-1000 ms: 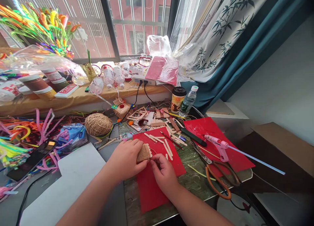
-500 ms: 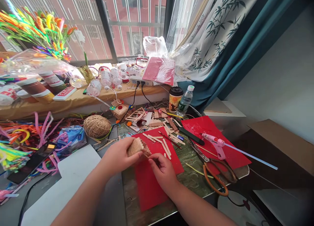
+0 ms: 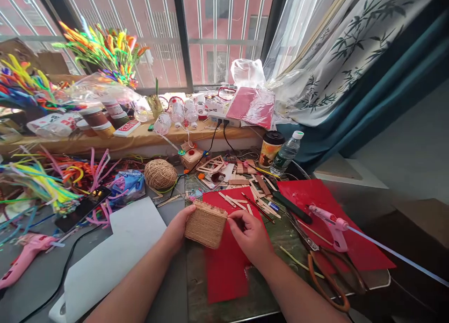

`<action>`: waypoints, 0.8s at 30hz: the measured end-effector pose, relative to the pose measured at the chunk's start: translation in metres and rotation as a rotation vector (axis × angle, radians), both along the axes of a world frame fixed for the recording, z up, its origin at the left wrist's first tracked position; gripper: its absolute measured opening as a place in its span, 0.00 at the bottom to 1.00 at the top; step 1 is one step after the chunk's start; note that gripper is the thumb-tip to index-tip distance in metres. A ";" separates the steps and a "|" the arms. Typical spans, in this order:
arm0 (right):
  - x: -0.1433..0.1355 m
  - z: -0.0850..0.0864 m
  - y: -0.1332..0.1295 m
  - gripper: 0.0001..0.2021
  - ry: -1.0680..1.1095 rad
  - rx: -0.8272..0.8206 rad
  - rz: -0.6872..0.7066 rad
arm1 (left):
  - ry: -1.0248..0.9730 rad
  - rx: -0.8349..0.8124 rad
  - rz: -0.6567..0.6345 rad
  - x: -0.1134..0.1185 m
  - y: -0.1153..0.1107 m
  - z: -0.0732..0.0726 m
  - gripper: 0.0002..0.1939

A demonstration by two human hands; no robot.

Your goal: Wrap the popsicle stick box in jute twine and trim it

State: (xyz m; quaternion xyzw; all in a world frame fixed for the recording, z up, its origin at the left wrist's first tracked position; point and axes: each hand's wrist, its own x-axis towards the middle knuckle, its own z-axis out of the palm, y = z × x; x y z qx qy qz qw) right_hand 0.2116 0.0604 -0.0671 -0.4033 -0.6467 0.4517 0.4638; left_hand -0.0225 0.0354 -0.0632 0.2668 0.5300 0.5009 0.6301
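Note:
A small box wrapped in rows of brown twine (image 3: 206,226), with a scalloped upper edge, is tilted over the red sheet (image 3: 224,276). My left hand (image 3: 178,229) is closed on its left side, thumb at the upper left corner. My right hand (image 3: 249,232) is pinched, thumb and forefinger meeting at the box's upper right corner; whatever lies between the fingertips is too small to make out. Several loose craft sticks (image 3: 238,202) and a thin dark red brush-like stick (image 3: 257,207) lie just beyond the box.
A ball of twine (image 3: 160,175) sits to the left, past white paper (image 3: 115,248). On the right are scissors (image 3: 329,276) and a pink glue gun (image 3: 335,229); another glue gun (image 3: 28,257) lies far left. A cup (image 3: 271,149) and water bottle (image 3: 287,154) stand behind.
The box has turned so its broad twine-wrapped side faces me. My left hand has shifted to its left edge, and my right hand to its upper right corner. The view has swung left.

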 end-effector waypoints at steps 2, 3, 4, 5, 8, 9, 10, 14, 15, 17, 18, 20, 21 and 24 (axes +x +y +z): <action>0.000 -0.008 0.002 0.10 0.002 -0.007 -0.004 | -0.016 0.005 0.010 -0.002 0.001 -0.004 0.30; 0.001 -0.011 0.003 0.10 0.006 -0.012 -0.003 | -0.018 0.010 0.015 -0.002 0.002 -0.005 0.30; 0.001 -0.014 0.004 0.09 0.012 -0.017 0.001 | -0.018 0.014 0.019 -0.002 0.002 -0.006 0.31; 0.001 -0.016 0.005 0.09 0.018 -0.022 0.006 | -0.017 0.016 0.022 -0.002 0.003 -0.007 0.31; 0.002 -0.019 0.009 0.09 0.043 -0.035 0.021 | -0.016 0.009 0.026 -0.001 0.003 -0.007 0.31; 0.003 -0.019 0.010 0.09 0.053 -0.039 0.024 | -0.017 0.002 0.027 0.000 0.003 -0.007 0.32; 0.003 -0.018 0.010 0.09 0.064 -0.045 0.028 | -0.020 -0.008 0.028 0.000 0.004 -0.006 0.32; 0.003 -0.017 0.008 0.12 0.101 -0.076 0.056 | -0.036 -0.055 0.032 0.003 0.004 -0.004 0.31; 0.003 -0.017 0.007 0.12 0.112 -0.085 0.061 | -0.041 -0.064 0.031 0.004 0.004 -0.003 0.31; 0.003 -0.018 0.006 0.13 0.133 -0.102 0.067 | -0.047 -0.078 0.033 0.005 0.004 -0.003 0.30; 0.003 -0.018 0.005 0.13 0.143 -0.109 0.069 | -0.051 -0.082 0.035 0.006 0.003 -0.004 0.30; 0.003 -0.018 0.004 0.13 0.157 -0.120 0.068 | -0.060 -0.076 0.030 0.006 0.003 -0.005 0.31; 0.003 -0.018 0.004 0.13 0.162 -0.123 0.064 | -0.060 -0.059 0.024 0.005 0.003 -0.006 0.32; 0.004 -0.018 0.005 0.13 0.181 -0.120 0.014 | -0.003 0.045 -0.033 0.002 0.002 -0.011 0.34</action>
